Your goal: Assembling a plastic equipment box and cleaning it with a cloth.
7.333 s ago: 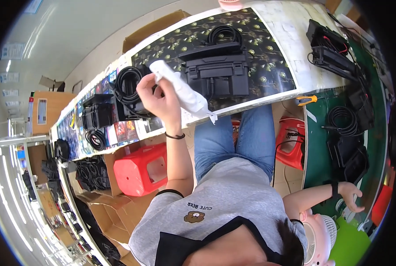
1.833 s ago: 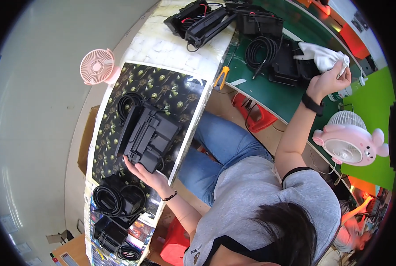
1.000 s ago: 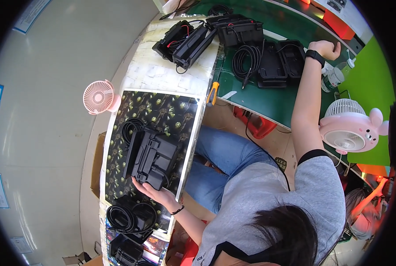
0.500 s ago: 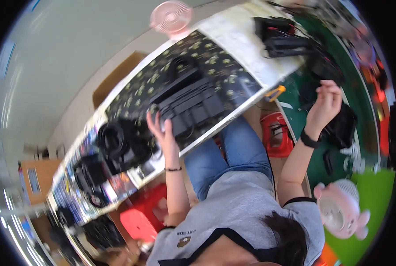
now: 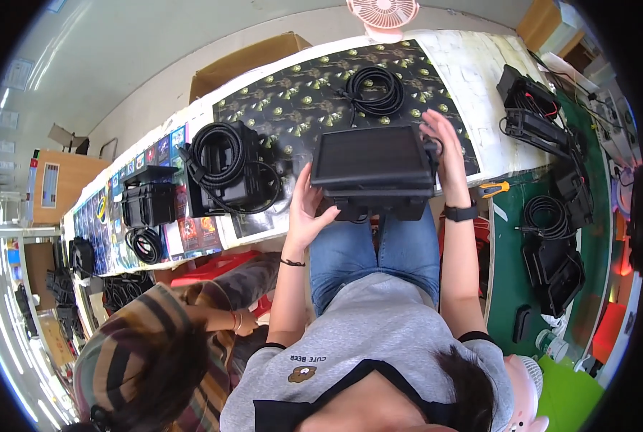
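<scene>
A black plastic case [image 5: 372,162] sits at the table's near edge between my two hands, its broad flat face turned up and its lower part jutting over my lap. At its left side my left hand [image 5: 308,212] bears on the case, fingers along the edge and thumb lower down. Against the right side rests my right hand [image 5: 445,147], fingers stretched out and spread past the far corner. A short piece of black cable [image 5: 432,146] shows beside that palm. Beyond the case lies a coiled black cable [image 5: 379,91] on the dark patterned mat [image 5: 278,108].
To the left are another black case with a coiled cable [image 5: 224,162] and a smaller black box [image 5: 148,204]. A yellow-handled tool [image 5: 494,189] lies at right, near black parts on a green surface [image 5: 512,288]. A pink fan [image 5: 384,13] stands behind. A person [image 5: 145,345] sits at left.
My right hand has come from the green surface to the case's right side. The case now shows its flat face, nearer me. The view has turned, and a person appears at left.
</scene>
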`<state>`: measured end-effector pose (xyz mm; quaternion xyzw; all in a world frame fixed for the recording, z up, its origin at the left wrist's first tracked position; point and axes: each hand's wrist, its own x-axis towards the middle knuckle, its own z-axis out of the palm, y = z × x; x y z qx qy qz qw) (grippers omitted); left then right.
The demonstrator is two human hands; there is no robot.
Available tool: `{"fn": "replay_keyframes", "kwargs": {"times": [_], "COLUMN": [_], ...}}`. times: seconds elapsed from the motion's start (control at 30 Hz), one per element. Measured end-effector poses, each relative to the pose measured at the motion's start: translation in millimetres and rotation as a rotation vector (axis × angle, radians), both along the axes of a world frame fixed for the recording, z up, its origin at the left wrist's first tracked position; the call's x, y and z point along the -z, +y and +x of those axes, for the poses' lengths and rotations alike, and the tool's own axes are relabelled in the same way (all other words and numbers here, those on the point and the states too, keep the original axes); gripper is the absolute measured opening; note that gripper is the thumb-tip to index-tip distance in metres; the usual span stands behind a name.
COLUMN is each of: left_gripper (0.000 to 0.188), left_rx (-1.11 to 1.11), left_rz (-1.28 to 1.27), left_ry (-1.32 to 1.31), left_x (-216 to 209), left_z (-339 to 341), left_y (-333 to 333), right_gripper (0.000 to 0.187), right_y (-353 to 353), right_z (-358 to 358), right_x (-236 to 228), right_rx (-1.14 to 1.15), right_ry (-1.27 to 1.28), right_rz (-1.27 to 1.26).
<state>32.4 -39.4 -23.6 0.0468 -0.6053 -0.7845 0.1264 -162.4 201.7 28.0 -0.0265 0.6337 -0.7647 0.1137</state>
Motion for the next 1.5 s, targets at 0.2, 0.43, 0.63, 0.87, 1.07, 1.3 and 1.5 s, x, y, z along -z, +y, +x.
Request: {"fn": "replay_keyframes", "kwargs": {"times": [0.2, 0.43, 0.63, 0.87, 1.07, 1.3, 1.5], "left_gripper": [0.102, 0.089, 0.080, 0.069, 0.065, 0.070, 0.071], "left_rx": [0.033, -0.093, -0.209, -0.310, -0.196, -0.365, -0.502], "left_rz": [-0.239, -0.301, -0.452, -0.637, -0.855, -0.799, -0.763], "left_ry": [0.047, -0.112, -0.216, 0.016, 0.105, 0.032, 0.000], "left_x": [8.7, -10.3, -41.6, -53.3, -66.4, -60.5, -53.7], "left_z": [5.2, -22.7, -49.9, -96.7, -109.2, -121.6, -122.3], "left_y": [7.4, 12.0, 18.9, 17.4, 15.6, 30.1, 44.2], "right_gripper": [0.041, 0.023, 0.024, 0.043, 0.039, 0.035, 0.038], "right_y": [-3.9, 55.8, 120.4, 150.4, 150.9, 73.0, 60.4], "right_z": [-24.6, -5.3, 43.8, 41.1, 55.8, 138.8, 160.7], "right_x": [3.6, 21.4, 20.2, 32.6, 62.0, 97.1, 77.5], "right_rx": [-0.197, 0.315, 0.463, 0.333, 0.457, 0.285, 0.219], "right_ry": [0.044, 0.415, 0.457, 0.122, 0.045, 0.216, 0.636], "right_rz": [-0.161, 0.461, 1.478, 1.332, 0.630, 0.132, 0.383]}}
